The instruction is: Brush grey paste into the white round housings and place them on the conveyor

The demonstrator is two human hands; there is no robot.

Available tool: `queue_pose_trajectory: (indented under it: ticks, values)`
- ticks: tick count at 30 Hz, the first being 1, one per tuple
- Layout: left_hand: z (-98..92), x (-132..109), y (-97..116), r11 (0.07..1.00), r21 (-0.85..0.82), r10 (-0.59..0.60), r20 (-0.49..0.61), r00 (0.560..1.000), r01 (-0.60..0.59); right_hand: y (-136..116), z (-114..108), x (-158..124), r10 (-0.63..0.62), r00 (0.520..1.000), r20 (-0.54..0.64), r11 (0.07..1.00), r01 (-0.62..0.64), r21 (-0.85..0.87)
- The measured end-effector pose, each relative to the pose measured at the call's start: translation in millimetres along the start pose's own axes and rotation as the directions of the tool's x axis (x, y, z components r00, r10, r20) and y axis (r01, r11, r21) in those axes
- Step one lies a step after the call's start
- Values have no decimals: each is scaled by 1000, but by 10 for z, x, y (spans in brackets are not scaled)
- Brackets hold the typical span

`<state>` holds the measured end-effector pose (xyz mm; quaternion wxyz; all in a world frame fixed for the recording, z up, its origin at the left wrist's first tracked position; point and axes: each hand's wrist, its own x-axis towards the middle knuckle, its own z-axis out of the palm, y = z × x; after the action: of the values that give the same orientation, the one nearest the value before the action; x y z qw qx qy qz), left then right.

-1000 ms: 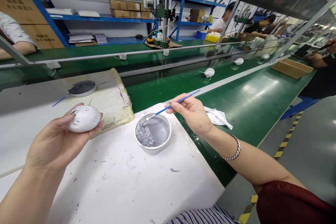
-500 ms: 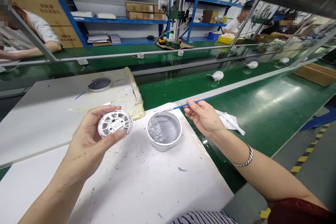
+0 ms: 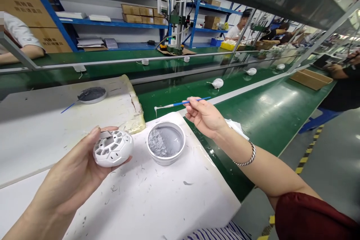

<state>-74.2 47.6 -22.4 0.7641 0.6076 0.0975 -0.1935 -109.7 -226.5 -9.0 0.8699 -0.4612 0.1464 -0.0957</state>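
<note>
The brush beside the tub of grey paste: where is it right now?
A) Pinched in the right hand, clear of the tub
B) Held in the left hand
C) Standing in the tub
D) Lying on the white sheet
A: the right hand pinches the brush by its blue handle, with its tip out past the rim of the tub.

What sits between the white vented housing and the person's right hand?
In the head view, a round tin of grey paste stands between the housing and right hand.
</note>
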Motion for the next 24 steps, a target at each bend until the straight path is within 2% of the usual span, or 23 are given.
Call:
queue_pose_trajectory:
  ticks: [4, 7, 12, 17, 24]
  values:
    - [29, -24, 6, 997, -57, -59, 17, 998, 60, -150, 233, 48, -19, 998, 59, 1000, 18, 13]
    - [60, -72, 3, 995, -72, -69, 94, 993, 76, -222, 438, 70, -44, 986, 158, 999, 45, -1]
    - [127, -143, 21, 986, -127, -89, 136, 987, 107, -149, 674, 44, -59, 956, 288, 996, 74, -41]
    - [135, -168, 38, 979, -170, -89, 130, 988, 111, 58, 677, -47, -81, 925, 372, 983, 135, -123]
    - [132, -215, 35, 982, -174, -42, 170, 985, 72, 203, 556, -117, -157, 910, 384, 949, 247, -197]
